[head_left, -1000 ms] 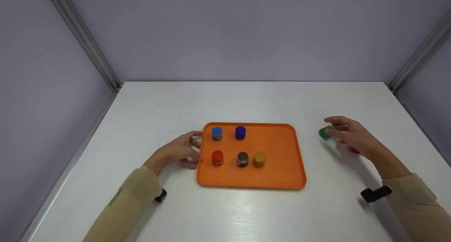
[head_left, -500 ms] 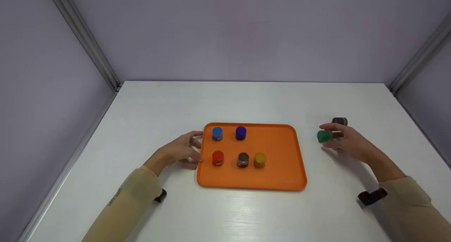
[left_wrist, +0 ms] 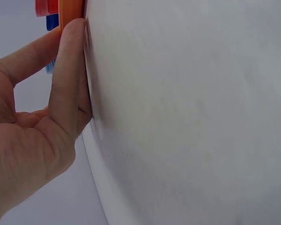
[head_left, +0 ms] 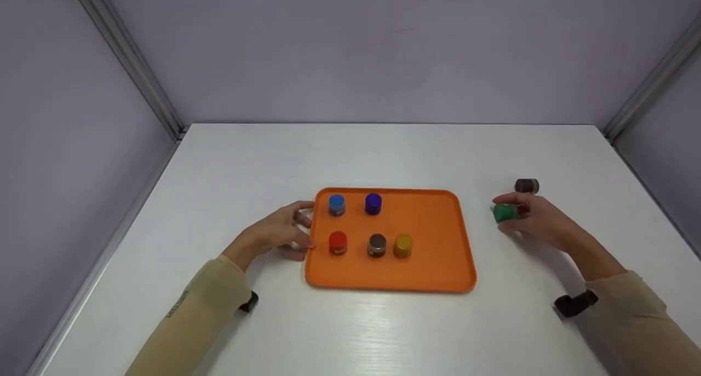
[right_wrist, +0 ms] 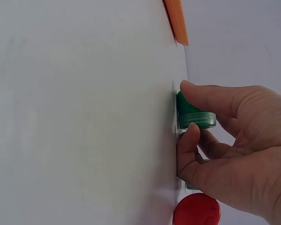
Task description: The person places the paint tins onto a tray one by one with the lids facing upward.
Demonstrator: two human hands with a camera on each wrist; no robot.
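Note:
My right hand (head_left: 527,216) grips a small green-lidded jar (head_left: 504,212) on the white table, right of the orange tray (head_left: 438,196). In the right wrist view, thumb and fingers pinch the green jar (right_wrist: 195,113) at the tabletop. A red-lidded jar (right_wrist: 196,210) stands just beside the palm there, and the head view hides it. My left hand (head_left: 285,231) rests on the table with straight fingers (left_wrist: 68,70) touching the tray's left edge (left_wrist: 71,7). On the tray stand light blue (head_left: 336,204), dark blue (head_left: 373,203), red (head_left: 338,242), brown (head_left: 377,245) and yellow (head_left: 403,245) jars.
A brown-lidded jar (head_left: 527,186) stands on the table just behind my right hand. Grey walls with metal corner posts close the table at the back and both sides. The tray's right half (head_left: 438,244) is bare orange.
My right hand has drawn back off the brown jar and closed round the green one. The red jar beside it is now hidden in the head view. My left hand has stayed put.

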